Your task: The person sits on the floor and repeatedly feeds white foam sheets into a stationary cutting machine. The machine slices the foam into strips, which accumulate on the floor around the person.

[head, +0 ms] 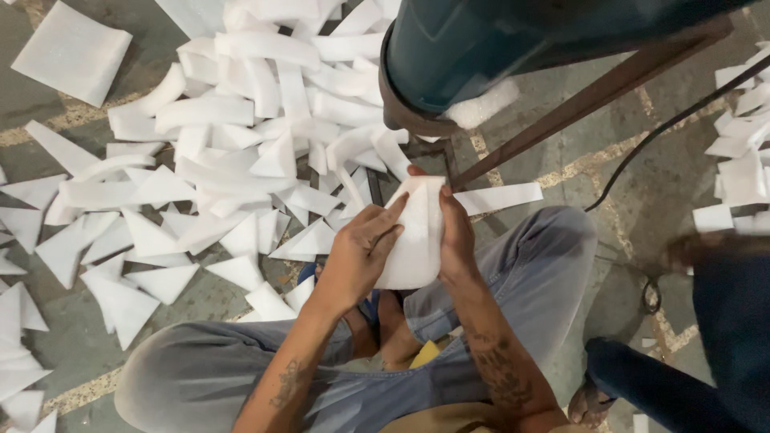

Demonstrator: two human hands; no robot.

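Observation:
Both my hands hold one white foam sheet piece [417, 240] in front of my knees. My left hand [358, 252] lies across its left side with fingers stretched over the face. My right hand [455, 234] grips its right edge. The top of the piece points toward the lower rim of a dark teal machine drum [465, 48], where a bit of white foam [481, 106] sticks out. I sit with legs in grey jeans [529, 265] folded on the floor.
A big heap of white foam offcuts [241, 120] covers the floor to the left and ahead. A rusty brown metal bar [593, 96] and a black cable [642, 144] run on the right. Another person's leg and sandalled foot [634, 385] are at lower right.

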